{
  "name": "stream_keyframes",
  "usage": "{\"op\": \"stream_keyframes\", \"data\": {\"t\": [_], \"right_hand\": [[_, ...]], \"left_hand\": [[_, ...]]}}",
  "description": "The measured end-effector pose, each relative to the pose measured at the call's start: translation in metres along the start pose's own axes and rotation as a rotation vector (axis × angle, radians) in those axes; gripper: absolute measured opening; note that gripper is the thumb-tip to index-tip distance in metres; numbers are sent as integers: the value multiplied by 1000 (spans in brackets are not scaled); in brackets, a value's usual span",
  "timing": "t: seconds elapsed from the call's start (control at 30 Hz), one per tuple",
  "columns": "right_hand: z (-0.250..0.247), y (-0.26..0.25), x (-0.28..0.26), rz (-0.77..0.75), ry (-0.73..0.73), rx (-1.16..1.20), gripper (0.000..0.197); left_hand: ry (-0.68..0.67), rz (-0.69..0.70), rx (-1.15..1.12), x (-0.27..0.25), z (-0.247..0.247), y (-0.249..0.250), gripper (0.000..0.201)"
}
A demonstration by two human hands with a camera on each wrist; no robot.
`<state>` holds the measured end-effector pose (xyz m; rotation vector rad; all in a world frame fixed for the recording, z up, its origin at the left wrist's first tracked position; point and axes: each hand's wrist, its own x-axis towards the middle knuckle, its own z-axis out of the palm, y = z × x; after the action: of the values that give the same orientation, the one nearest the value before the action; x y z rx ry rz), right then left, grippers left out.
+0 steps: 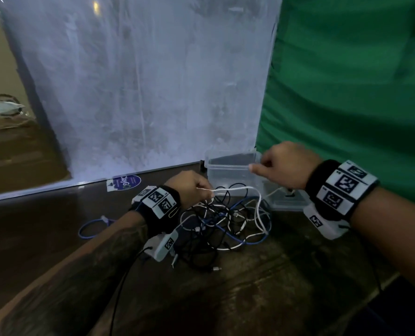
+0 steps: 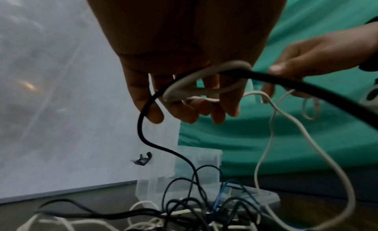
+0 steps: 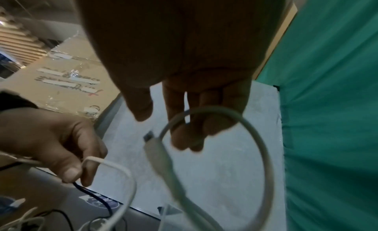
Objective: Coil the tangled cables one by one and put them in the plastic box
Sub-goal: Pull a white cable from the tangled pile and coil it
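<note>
2 hands: both raised over the cable tangle on the dark table.
Left hand: fingers curled, pinching the white cable.
Right hand: fingers curled through a loop of that cable, plug end dangling.
Plastic box: behind the tangle, under the right hand.

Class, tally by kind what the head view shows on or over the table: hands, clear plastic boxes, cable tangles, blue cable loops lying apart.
Hands: 2, left hand and right hand, each gripping white cable
Clear plastic boxes: 1
Cable tangles: 1
Separate blue loops: 1
Total: 5
</note>
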<state>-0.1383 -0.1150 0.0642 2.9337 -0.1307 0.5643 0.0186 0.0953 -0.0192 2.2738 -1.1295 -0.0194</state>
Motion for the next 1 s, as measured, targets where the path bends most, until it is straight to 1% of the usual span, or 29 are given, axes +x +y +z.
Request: {"op": "stream_keyframes", "data": {"t": [0.03, 0.07, 0.1, 0.13, 0.17, 0.2, 0.23, 0.27, 0.37, 0.4, 0.43, 0.5, 0.53, 0.6, 0.7, 0.73, 0.77, 0.83, 0.9, 0.93, 0.97, 1.0], "right_hand": [[4, -5, 2, -34, 98, 37, 45], [8, -11, 4, -64, 130, 107, 42], [13, -18, 7, -88, 89, 210, 45], [20, -27, 9, -91, -1, 333, 46], [27, -34, 11, -74, -102, 441, 42], [35, -41, 13, -53, -194, 519, 34], [40, -44, 15, -49, -231, 550, 29], [41, -44, 18, -48, -203, 565, 30], [33, -33, 29, 30, -16, 600, 31], [27, -27, 32, 48, 38, 613, 31], [22, -21, 35, 69, 84, 622, 30], [16, -11, 40, 96, 135, 611, 30], [17, -8, 42, 108, 145, 595, 30], [20, -2, 45, 160, 158, 571, 31], [24, 6, 47, 239, 202, 579, 32], [25, 8, 48, 253, 201, 589, 32], [26, 8, 47, 262, 194, 598, 32], [27, 7, 48, 265, 193, 617, 31], [24, 6, 52, 281, 278, 633, 30], [20, 7, 54, 304, 347, 629, 30], [17, 9, 56, 335, 417, 625, 30], [13, 11, 58, 362, 475, 633, 29]], "left_hand": [[-1, 29, -18, 0, 0, 3, 8], [7, 67, -51, 0, 2, 7, 8], [21, 106, -78, 0, 4, 12, 9], [48, 147, -95, -1, 6, 15, 8], [87, 177, -110, -1, 9, 18, 8], [130, 184, -133, 0, 12, 19, 6], [164, 171, -172, 0, 15, 17, 4], [175, 145, -220, -1, 17, 15, 13], [121, 51, -308, -8, 22, 3, 55], [111, 19, -363, -12, 23, -3, 58], [109, -9, -444, -15, 23, -8, 50], [128, -73, -578, -19, 22, -19, 18], [153, -82, -588, -19, 20, -24, 14], [188, -83, -621, -20, 20, -33, 26], [214, -105, -721, -26, 18, -44, 22], [199, -128, -742, -27, 19, -49, 22], [163, -157, -729, -29, 18, -49, 26], [60, -249, -613, -30, 18, -49, 37], [-12, -289, -474, -25, 18, -48, 42], [-5, -293, -425, -22, 18, -51, 43], [38, -290, -408, -20, 18, -55, 44], [113, -286, -450, -16, 19, -60, 46]]}}
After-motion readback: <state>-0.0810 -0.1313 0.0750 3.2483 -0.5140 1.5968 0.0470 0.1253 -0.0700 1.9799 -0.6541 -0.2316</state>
